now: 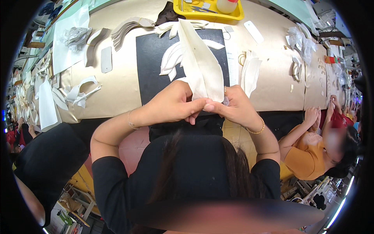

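Both my hands pinch the near end of a long cream leather-like piece (199,66), which has a seam or fold down its middle and tapers to a point at the far end. My left hand (175,102) grips its left corner with thumb and fingers. From the right, my right hand (235,104) holds the same end, and the two thumbs meet. Beneath the raised piece lies a black mat (150,64). On the mat rest several curved white cut pieces (171,58), partly hidden by the piece I hold.
A yellow tray (212,16) with tools and a red-capped container stands at the back. Stacked curved strips (130,28), a grey card (106,59), white scraps (82,91) and crumpled plastic (302,43) lie around the table. A co-worker in orange (306,154) sits on the right.
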Motion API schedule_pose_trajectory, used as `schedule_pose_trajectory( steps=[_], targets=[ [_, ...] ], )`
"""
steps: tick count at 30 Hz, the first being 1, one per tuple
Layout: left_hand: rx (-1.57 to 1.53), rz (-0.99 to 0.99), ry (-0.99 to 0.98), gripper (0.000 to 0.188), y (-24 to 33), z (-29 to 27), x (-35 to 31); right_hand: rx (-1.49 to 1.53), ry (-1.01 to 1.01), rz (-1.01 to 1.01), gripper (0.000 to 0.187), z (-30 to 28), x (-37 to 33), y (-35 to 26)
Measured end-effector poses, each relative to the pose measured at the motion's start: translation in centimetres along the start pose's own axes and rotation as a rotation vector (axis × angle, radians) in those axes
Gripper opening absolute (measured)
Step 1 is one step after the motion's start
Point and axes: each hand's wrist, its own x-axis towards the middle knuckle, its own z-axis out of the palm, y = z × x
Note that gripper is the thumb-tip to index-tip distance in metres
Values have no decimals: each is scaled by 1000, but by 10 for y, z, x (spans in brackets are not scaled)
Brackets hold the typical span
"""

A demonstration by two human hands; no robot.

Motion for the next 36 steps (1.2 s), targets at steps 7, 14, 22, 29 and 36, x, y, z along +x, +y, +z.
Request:
schedule_pose_trajectory(
  steps=[7, 14, 22, 29, 36],
  targets=[
    [-2, 18, -25, 31, 8, 2, -13, 188, -213, 184, 45, -6, -3, -6],
    [-161, -135, -120, 27, 10, 7, -34, 492, -272, 355, 38, 9, -25, -9],
    [-22, -330, -341, 28, 19, -20, -50, 526, -237, 380, 20, -22, -34, -22],
    [70, -193, -359, 29, 3, -26, -30, -325, -349, 127, 56, -27, -16, 6],
    [738, 317, -251, 22, 5, -23, -25, -230, -126, 120, 73, -40, 8, 2]
  ],
)
